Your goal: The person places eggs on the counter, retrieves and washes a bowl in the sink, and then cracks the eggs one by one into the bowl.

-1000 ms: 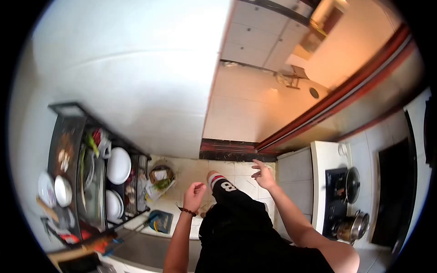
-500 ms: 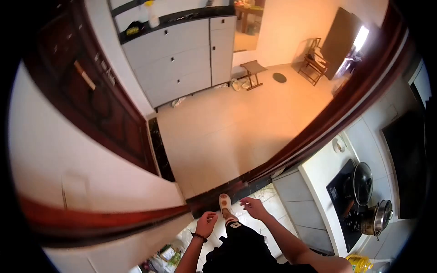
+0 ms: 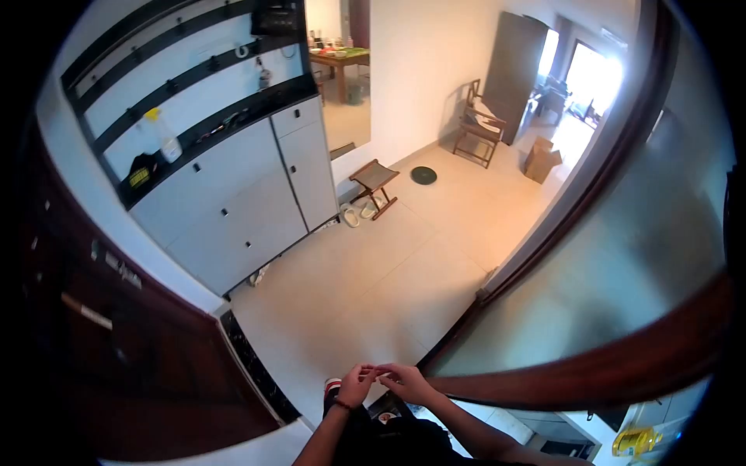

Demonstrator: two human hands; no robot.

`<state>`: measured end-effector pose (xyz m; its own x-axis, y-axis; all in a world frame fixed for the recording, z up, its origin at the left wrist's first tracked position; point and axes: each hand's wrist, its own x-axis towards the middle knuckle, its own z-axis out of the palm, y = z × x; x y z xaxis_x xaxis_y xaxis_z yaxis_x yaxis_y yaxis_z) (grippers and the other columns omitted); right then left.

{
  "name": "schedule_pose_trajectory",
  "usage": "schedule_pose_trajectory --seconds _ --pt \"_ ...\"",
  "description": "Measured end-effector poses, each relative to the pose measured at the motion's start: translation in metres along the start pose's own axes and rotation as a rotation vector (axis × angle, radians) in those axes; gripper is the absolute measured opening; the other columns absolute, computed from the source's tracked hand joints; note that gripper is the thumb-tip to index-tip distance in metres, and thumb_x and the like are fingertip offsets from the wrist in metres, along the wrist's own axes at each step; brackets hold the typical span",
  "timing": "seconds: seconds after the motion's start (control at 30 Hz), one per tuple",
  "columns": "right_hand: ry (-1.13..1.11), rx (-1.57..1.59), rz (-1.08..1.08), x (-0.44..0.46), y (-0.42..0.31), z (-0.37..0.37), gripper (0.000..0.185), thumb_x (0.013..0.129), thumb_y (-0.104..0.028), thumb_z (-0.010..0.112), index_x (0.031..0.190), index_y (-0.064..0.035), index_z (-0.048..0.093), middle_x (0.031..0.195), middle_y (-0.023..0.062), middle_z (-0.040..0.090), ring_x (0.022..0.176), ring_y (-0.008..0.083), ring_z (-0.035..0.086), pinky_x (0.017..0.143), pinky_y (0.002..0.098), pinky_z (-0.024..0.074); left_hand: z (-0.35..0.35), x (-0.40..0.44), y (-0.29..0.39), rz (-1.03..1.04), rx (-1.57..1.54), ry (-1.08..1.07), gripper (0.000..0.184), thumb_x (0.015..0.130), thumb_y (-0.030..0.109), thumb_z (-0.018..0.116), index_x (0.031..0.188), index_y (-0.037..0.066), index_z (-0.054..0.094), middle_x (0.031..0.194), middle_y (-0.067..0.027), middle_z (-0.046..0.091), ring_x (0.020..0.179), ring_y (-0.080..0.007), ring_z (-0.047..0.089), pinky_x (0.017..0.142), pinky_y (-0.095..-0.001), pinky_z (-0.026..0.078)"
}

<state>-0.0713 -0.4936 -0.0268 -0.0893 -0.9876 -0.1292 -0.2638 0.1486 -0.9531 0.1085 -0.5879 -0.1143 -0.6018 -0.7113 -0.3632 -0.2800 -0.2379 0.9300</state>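
Pale floor (image 3: 350,303) backs left hand (image 3: 356,387) beside right hand (image 3: 406,384).

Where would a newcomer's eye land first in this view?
Probably on the bright opening glaring at the far upper right, beyond the wooden armchair. Next might come the large grey cabinet at the left, with a yellow-topped spray bottle standing on it. At the bottom centre, the left hand and right hand are close together, seeming to touch.
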Motion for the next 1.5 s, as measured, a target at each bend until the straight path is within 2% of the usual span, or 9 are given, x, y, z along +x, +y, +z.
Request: schedule_pose_trajectory --seconds 0.37,0.4,0.63,0.8,0.87,0.93,1.07,1.3,1.5 --pt "0.562 -0.012 0.573 0.14 0.11 -0.098 0.042 0.099 -0.017 0.07 0.138 -0.0033 0.061 0.108 0.0133 0.076 0.091 0.0194 0.074 0.085 0.0346 0.06 -0.063 0.339 0.084 -0.12 0.378 -0.445 0.041 0.098 0.038 0.07 0.123 0.005 0.068 0.113 -0.0129 0.076 0.101 -0.0208 0.074 0.092 -0.0357 0.057" --pt "0.611 -0.003 0.578 0.143 0.109 -0.108 0.044 0.098 -0.018 0.071 0.138 -0.0031 0.061 0.106 0.0134 0.076 0.092 0.0192 0.075 0.083 0.0344 0.0604 -0.06 0.371 0.094 -0.021 0.465 -0.474 0.038 0.102 0.034 0.068 0.124 0.003 0.066 0.108 -0.0106 0.075 0.093 -0.0184 0.074 0.083 -0.0328 0.059" --pt "1.009 0.146 0.855 0.186 0.127 -0.171 0.043 0.097 -0.017 0.073 0.136 -0.0025 0.062 0.103 0.0141 0.077 0.086 0.0182 0.076 0.08 0.035 0.0609 0.014 0.548 0.206 0.101 0.361 -0.749 0.04 0.1 0.036 0.069 0.123 0.003 0.067 0.113 -0.0141 0.075 0.104 -0.0236 0.073 0.091 -0.0362 0.057" --pt "1.048 0.24 0.825 0.28 0.21 -0.27 0.041 0.095 -0.016 0.073 0.133 -0.0023 0.064 0.104 0.0149 0.078 0.083 0.0202 0.077 0.079 0.0349 0.061 0.051 0.703 0.192 0.062 0.525 -0.85 0.04 0.1 0.034 0.07 0.123 0.002 0.066 0.114 -0.0136 0.074 0.101 -0.0216 0.073 0.086 -0.0347 0.058" --pt "0.965 -0.309 0.652 0.326 0.254 -0.328 0.041 0.096 -0.02 0.073 0.132 -0.003 0.065 0.106 0.0135 0.077 0.089 0.0205 0.077 0.082 0.0357 0.0611 0.06 0.758 0.227 -0.058 0.526 -0.811 0.04 0.1 0.033 0.07 0.124 0.003 0.065 0.113 -0.0129 0.074 0.099 -0.0201 0.073 0.082 -0.0334 0.058" --pt "1.04 0.172 0.604 0.386 0.216 -0.411 0.044 0.095 -0.028 0.073 0.133 -0.0056 0.066 0.109 0.0157 0.077 0.092 0.0255 0.076 0.081 0.0377 0.0602 0.062 0.808 0.263 -0.219 0.477 -0.74 0.039 0.101 0.032 0.07 0.127 0.004 0.063 0.112 -0.0116 0.073 0.095 -0.0177 0.073 0.075 -0.0311 0.058" --pt "1.005 0.242 0.427 0.463 0.164 -0.55 0.045 0.1 -0.028 0.069 0.139 -0.0063 0.061 0.114 0.0138 0.075 0.089 0.0228 0.074 0.081 0.0368 0.0592 0.086 0.934 0.3 -0.225 0.489 -0.683 0.038 0.104 0.029 0.065 0.131 0.004 0.055 0.111 -0.0117 0.072 0.091 -0.0206 0.073 0.07 -0.0343 0.061" --pt "1.04 0.322 0.546 0.493 0.216 -0.723 0.047 0.101 -0.028 0.067 0.141 -0.0045 0.057 0.113 0.0166 0.075 0.091 0.0213 0.074 0.082 0.0364 0.0591 0.214 1.117 0.317 -0.272 0.434 -0.654 0.033 0.104 0.029 0.064 0.125 0.005 0.055 0.107 -0.0118 0.072 0.083 -0.0214 0.073 0.064 -0.0349 0.061" --pt "1.253 0.326 0.841 0.46 0.279 -0.829 0.044 0.098 -0.025 0.071 0.136 -0.0045 0.062 0.103 0.0112 0.077 0.082 0.0163 0.075 0.075 0.0325 0.0594 0.457 1.223 0.402 -0.261 0.442 -0.905 0.035 0.104 0.03 0.066 0.127 0.004 0.058 0.109 -0.011 0.073 0.086 -0.0199 0.074 0.068 -0.0327 0.06"
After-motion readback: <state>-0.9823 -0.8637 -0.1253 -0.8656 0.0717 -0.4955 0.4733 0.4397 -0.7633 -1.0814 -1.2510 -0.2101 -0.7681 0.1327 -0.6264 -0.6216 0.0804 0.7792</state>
